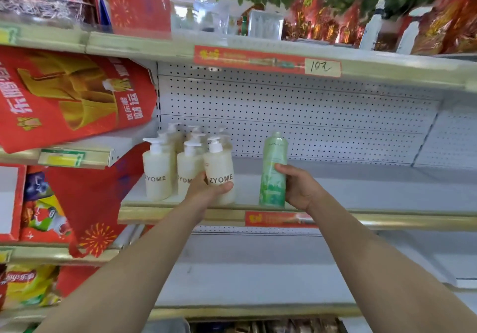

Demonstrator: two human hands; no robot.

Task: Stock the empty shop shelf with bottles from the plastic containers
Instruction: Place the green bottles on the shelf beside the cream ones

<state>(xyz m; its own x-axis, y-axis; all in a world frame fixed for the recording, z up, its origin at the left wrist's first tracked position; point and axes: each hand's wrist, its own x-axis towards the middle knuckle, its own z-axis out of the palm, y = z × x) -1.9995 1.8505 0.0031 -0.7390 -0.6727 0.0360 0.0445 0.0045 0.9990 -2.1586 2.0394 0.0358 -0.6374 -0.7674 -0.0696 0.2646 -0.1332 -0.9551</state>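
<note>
Pump bottle (220, 177), gripped in the left hand (206, 190), and green bottle (271, 185), gripped in the right hand (300, 188), are standing close enough to the near edge of the shelf (361, 190) to be risking a fall on release.

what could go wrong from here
1. The green bottle in the right hand is tall and narrow and stands at the front of the shelf; it may tip off when released.
2. The pump bottle in the left hand sits close to its neighbours and could knock them.
</note>
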